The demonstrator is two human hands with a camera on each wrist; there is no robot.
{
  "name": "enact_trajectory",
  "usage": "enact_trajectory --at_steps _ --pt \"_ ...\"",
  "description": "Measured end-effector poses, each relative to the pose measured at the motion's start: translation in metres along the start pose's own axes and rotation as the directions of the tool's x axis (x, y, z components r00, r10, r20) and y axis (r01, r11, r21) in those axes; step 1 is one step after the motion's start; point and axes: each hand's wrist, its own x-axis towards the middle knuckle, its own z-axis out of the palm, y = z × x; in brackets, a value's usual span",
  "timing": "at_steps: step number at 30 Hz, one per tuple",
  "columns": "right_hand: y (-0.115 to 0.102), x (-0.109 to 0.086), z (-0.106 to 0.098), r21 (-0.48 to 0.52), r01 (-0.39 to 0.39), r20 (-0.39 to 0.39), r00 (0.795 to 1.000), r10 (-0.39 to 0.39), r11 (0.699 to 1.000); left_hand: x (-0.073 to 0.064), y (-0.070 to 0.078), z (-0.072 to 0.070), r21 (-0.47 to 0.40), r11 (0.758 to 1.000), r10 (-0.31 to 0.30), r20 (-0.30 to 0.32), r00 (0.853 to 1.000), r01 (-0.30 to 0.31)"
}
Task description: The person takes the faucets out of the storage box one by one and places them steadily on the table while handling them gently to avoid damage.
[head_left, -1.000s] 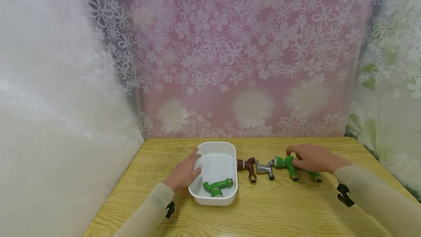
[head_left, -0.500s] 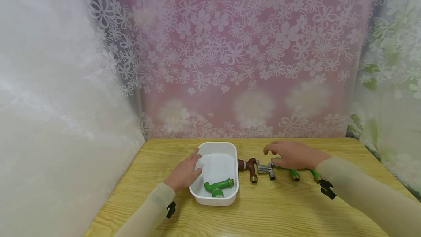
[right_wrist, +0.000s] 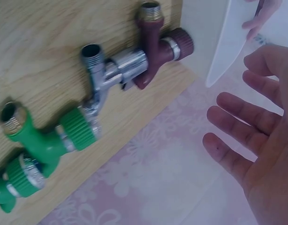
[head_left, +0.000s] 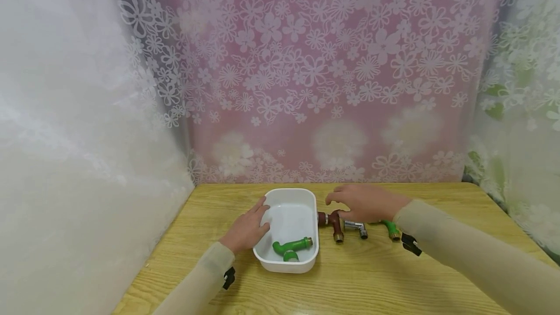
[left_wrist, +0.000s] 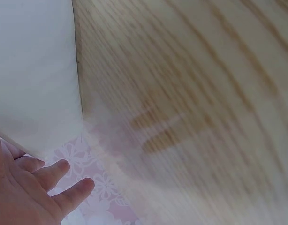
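My left hand (head_left: pixel 247 227) lies at the left rim of a white plastic basin (head_left: pixel 286 268), its fingers extended along the edge. Inside the basin, near the front, is a green tap (head_left: pixel 292 245). My right hand (head_left: pixel 365 202) hovers above a row of taps with fingers loosely bent and nothing in them. The dark red tap (head_left: pixel 337 227) lies nearest the basin, just below the right fingertips. Beside it come a chrome tap (right_wrist: pixel 127 65) and a green tap (right_wrist: pixel 43 145), then another green tap (right_wrist: pixel 22 178), all partly covered by the hand or arm in the head view.
A wooden table (head_left: pixel 341 281) carries everything. Behind it hangs a pink floral curtain (head_left: pixel 328 86), and a pale sheet (head_left: pixel 87 111) hangs along the left side. The taps stretch rightward from the basin's right wall in a line.
My right hand has moved left from above the green taps to above the chrome and dark red taps. The left hand and the basin stay where they were.
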Motion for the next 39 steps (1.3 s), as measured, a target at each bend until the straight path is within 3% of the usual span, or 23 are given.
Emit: enact_trajectory --at_steps 14,21,39 --pt "-0.031 0.037 0.001 -0.075 0.082 0.056 0.995 -0.077 0.994 0.001 0.002 -0.001 0.008 1.0 -0.004 0.005 1.0 0.004" --pt "-0.051 0.053 0.004 -0.087 0.091 0.122 0.989 -0.08 0.992 0.0 0.002 -0.002 0.009 1.0 -0.003 0.006 1.0 0.003" --pt "-0.078 0.086 0.012 -0.093 0.168 0.159 0.976 -0.152 0.981 0.001 0.002 -0.001 0.008 1.0 0.011 -0.005 1.0 -0.011"
